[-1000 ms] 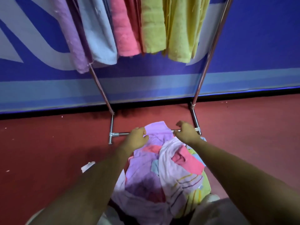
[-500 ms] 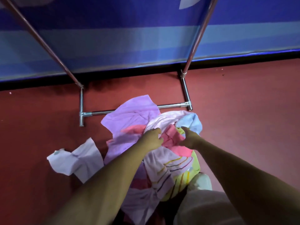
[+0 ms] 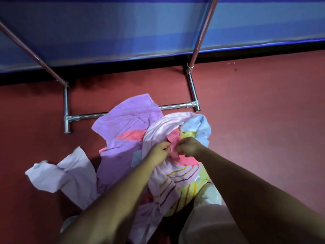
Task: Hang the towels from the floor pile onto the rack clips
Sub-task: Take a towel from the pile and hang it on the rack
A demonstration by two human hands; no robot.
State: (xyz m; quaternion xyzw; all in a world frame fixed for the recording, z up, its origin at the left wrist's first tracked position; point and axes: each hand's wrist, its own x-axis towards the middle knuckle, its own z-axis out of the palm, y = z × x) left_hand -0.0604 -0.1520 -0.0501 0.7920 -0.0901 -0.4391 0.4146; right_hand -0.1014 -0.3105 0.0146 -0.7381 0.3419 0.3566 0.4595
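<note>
Both hands, left hand [image 3: 159, 150] and right hand [image 3: 189, 146], pinch pink towel [image 3: 173, 149] mid-frame, probably to free it from floor pile [image 3: 123, 131].

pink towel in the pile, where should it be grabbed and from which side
Grip the pink towel at its raised, bunched fold atop the pile, where the left hand and right hand pinch it. Come from above: only that fold is exposed, the rest looks tucked under the striped towel.

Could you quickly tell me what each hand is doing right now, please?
Left hand: pinching the pink towel.
Right hand: pinching the same pink towel.
</note>
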